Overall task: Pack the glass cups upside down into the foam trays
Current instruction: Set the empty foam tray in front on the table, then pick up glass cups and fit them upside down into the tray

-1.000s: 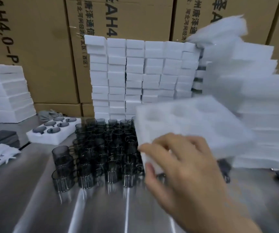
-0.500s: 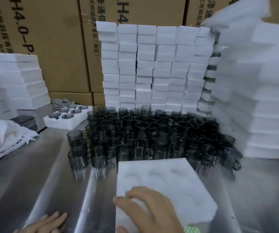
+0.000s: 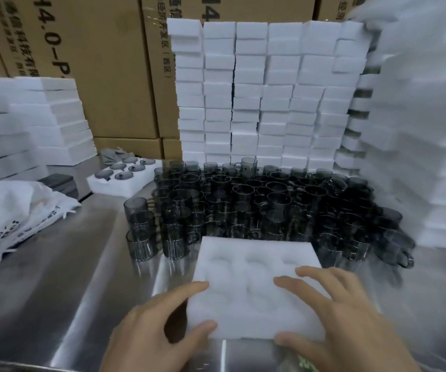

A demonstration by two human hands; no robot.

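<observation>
Clasping from both sides, head view: left hand (image 3: 157,326) pinching near-left corner of white square foam tray (image 3: 254,264), thumb against near edge, forefinger across top; right hand (image 3: 350,318) spread over near-right part, thumb hooked on near edge. Lying flat on brushed steel table (image 3: 55,291), hollows upward and vacant, far edge just beside crowd of smoky grey glass cups (image 3: 270,197) with handles, standing mouth-up, none yet in this tray.

Judged as step in hand: settling of foam tray before loading. Probably best done by pressing down evenly, squaring near edge to the body, stopping short of front cups to avoid knocking them, then freeing one hand for first cup.

Counted: two hands; one vacant foam tray, three hollows plain in far row, near row partly under fingers; one filled white foam tray (image 3: 95,185) at far left, six cup bases showing; loose glass cups too many and too overlapped to count, dozens at least. Behind: stacked white foam blocks (image 3: 256,89) and brown cardboard boxes (image 3: 109,76), not counted.
</observation>
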